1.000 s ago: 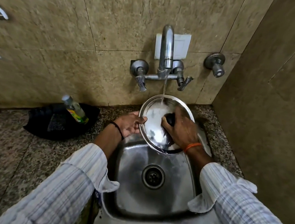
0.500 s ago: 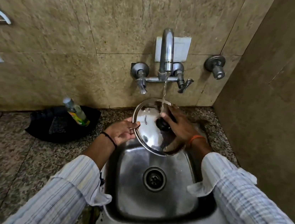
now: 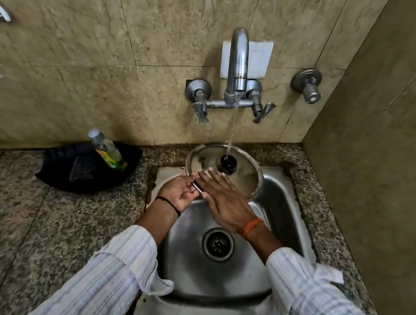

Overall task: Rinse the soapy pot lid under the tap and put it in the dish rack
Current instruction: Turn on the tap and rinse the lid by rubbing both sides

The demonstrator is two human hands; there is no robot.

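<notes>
Over the far end of the steel sink (image 3: 213,275), the pot lid (image 3: 241,177) sits beneath the tap (image 3: 238,64), top face up and tilted slightly toward the camera. A thin stream of water (image 3: 232,123) falls from the spout and strikes the lid's black knob (image 3: 228,162). The lid's metal surface looks wet and shiny; whether any soap is on it cannot be told.

Left hand (image 3: 180,189): curled, holding the lid by its near-left rim, fingers closed on the edge. A black band circles that wrist.

Right hand (image 3: 225,198): fingers spread wide and flat, laid palm-down on the lid's near-left surface, just short of the knob. It grips nothing. An orange thread band circles that wrist. Both forearms wear light striped sleeves, turned back at the cuffs.

The sink basin is bare apart from its drain (image 3: 218,245), which lies below and nearer than the lid. The sink is set into a speckled granite worktop (image 3: 23,226).

To the left of the sink, against the tiled wall, a black dish (image 3: 64,166) rests on the worktop. It holds a bottle (image 3: 108,150) with a yellow-green label, leaning to the left, and a dark scouring pad (image 3: 82,172).

A separate wall valve (image 3: 307,84) is mounted to the right of the tap.
</notes>
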